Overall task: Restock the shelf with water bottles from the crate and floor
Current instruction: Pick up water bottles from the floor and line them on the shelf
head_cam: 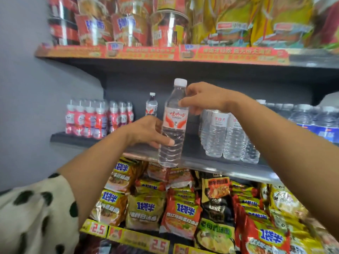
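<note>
The dark middle shelf in front of you carries clear water bottles at right and one red-labelled bottle standing at the back. Your left hand wraps the lower body of a red-labelled water bottle, and your right hand pinches its shoulder below the white cap, upright, just above the shelf's front edge.

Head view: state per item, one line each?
held water bottle: capped, upright, in front of the shelf, not set down
left hand: holds the bottle's lower body
right hand: pinches the bottle's shoulder
lone bottle: capped, standing at the back
middle shelf: part-filled, gap in the centre
</note>
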The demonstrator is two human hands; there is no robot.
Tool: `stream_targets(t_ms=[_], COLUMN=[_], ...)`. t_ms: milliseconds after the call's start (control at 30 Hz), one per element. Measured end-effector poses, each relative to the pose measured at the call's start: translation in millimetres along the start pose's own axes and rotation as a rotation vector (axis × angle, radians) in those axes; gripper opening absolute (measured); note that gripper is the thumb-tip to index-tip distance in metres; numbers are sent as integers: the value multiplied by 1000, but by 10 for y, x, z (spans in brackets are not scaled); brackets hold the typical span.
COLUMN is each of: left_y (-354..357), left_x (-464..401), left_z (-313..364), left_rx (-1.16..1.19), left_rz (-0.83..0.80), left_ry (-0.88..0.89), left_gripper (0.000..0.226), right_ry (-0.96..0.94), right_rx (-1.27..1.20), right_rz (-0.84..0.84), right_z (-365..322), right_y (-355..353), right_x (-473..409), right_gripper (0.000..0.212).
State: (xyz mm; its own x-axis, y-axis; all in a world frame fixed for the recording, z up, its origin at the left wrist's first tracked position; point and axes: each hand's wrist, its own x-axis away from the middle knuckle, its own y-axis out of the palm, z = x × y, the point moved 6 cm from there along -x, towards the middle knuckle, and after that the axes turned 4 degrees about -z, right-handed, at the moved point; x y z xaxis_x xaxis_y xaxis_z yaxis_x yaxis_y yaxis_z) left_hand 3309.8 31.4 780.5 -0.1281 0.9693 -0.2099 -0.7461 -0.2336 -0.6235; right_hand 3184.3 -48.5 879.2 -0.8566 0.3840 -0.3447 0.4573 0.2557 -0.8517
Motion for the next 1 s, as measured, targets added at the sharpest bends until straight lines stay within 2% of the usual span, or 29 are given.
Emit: stream_targets(t_ms=[133, 400, 600, 733, 800, 1000], left_y=[-174, -405, -519, -570, -610, -845], left_x=[-235, -781, -1326, -1719, -1879, -2325], left_z=[-31, -343, -815, -1154, -1287, -1616], left_rx=[10, 21, 60, 75, 83, -60], left_rz=[-47, -86, -37, -12, 7, 98], left_ry=[15, -17, -71, -83, -70, -86], left_gripper=[34, 36, 40, 36, 35, 30], right_ry=[0, 34, 90, 81, 82, 85], right_rx=[22, -29, -91, -154, -169, -192], right_rz=[-59, 37, 53, 10, 5, 21], right_z=[-46, 279, 759, 1057, 1181, 1481], right_y=[40, 109, 331, 527, 606, 750], right_x=[-213, -851, -1471, -1924, -2135, -2720], right_gripper=[27, 29, 29, 16, 19, 18])
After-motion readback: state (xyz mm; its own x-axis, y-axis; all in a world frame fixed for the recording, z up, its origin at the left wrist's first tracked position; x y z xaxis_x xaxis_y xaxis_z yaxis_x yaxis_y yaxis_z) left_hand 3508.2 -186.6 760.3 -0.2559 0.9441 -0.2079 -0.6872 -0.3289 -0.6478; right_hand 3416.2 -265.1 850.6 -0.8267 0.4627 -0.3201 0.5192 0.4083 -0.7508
